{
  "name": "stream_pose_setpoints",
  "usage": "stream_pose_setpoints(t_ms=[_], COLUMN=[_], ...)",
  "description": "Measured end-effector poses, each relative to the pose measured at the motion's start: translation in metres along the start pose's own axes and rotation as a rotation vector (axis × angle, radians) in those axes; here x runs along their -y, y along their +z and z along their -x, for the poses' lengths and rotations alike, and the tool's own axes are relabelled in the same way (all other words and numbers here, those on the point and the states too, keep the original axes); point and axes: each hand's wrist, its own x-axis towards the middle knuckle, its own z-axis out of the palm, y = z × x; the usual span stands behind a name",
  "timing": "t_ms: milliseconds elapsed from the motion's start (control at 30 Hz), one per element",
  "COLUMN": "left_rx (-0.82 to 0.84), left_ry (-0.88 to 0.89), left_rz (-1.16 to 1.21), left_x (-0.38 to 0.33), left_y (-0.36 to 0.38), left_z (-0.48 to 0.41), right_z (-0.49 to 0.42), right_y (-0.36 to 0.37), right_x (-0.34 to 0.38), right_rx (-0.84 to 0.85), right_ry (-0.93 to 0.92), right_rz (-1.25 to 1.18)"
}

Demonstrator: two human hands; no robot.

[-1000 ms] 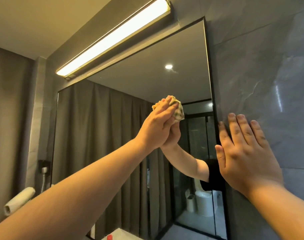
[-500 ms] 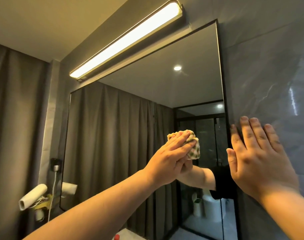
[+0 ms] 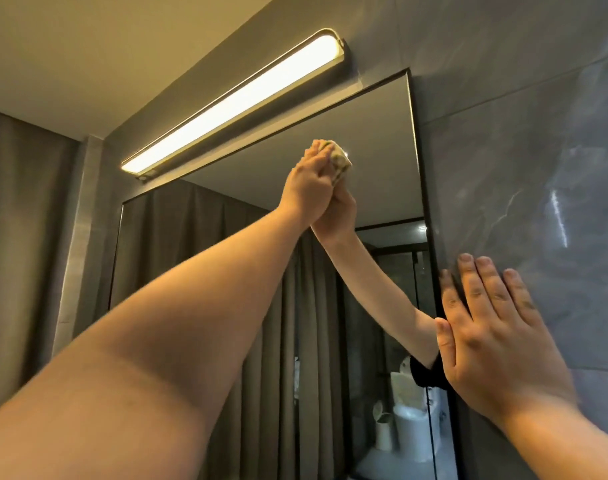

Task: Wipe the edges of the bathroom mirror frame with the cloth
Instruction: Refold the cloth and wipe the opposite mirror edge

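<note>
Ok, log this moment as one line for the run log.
left hand: presses cloth on mirror glass just under top frame edge | right hand: flat on wall tile beside right frame edge

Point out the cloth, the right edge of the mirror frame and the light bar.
cloth (image 3: 341,161), head view, checked fabric beside the left hand's fingertips.
mirror frame (image 3: 421,174), head view, dark right vertical edge.
light bar (image 3: 247,95), head view, middle of the lit diffuser.
</note>
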Motion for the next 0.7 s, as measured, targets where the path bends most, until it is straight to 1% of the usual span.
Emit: stream_pose_setpoints(t_ms=[100, 167, 200, 267, 333, 400, 433, 467, 533, 567, 700], left_rx=[-0.038, -0.051, -0.060, -0.039, -0.022, -0.096, -0.108, -0.100, -0.019, 0.010, 0.019], left_ry=[-0.076, -0.069, -0.034, 0.093, 0.200, 0.268, 0.296, 0.310, 0.396, 0.422, 0.350], left_rz=[0.031, 0.008, -0.003, 0.000, -0.017, 0.029, 0.056, 0.067, 0.015, 0.010, 0.039], left_x=[-0.009, -0.015, -0.020, -0.025, -0.033, -0.039, -0.037, -0.037, -0.031, -0.030, -0.023], left_y=[0.001, 0.004, 0.006, 0.012, 0.033, 0.065, 0.077, 0.080, 0.076, 0.071, 0.070], left_z=[-0.024, -0.020, -0.013, 0.001, 0.034, 0.076, 0.096, 0.110, 0.124, 0.130, 0.167], right_z=[0.000, 0.000, 0.001, 0.001, 0.001, 0.001, 0.001, 0.001, 0.000, 0.000, -0.003], right_y=[0.001, 0.002, 0.002, 0.003, 0.004, 0.005, 0.005, 0.005, 0.004, 0.004, -0.001], right_x=[-0.001, -0.002, -0.002, -0.002, -0.002, -0.002, -0.001, -0.001, -0.002, -0.002, -0.001], right_rx=[0.005, 0.002, -0.001, -0.008, -0.015, -0.025, -0.031, -0.036, -0.035, -0.029, -0.008], right_ry=[-0.003, -0.008, -0.008, -0.006, -0.009, -0.006, -0.008, -0.010, -0.010, -0.008, 0.000], right_rz=[0.009, 0.015, 0.015, 0.011, 0.008, 0.007, 0.009, 0.010, 0.015, 0.015, 0.025])
